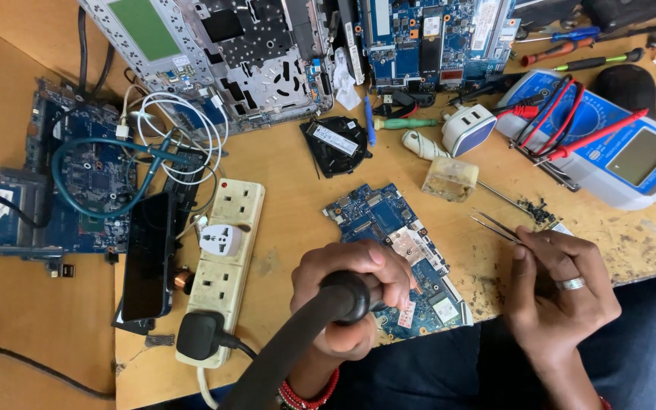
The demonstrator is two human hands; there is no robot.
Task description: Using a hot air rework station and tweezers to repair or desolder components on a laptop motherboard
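Worn wooden table [298,163]: circuit board [396,250], power strip [225,266] (cream), multimeter [616,148], perhaps.

Your left hand [351,292] sits low in the middle of the view, fingers curled into a tight fist-like grip, knuckles turned upward and thumb wrapped across the front. Its wrist bends back toward you, ringed by a red beaded band. Your right hand [559,292] rests to the right of it, well apart, palm down and back of the hand facing up, a ring on one finger. Its thumb and forefinger are pinched together and point up and to the left, while the forearm runs down out of view.
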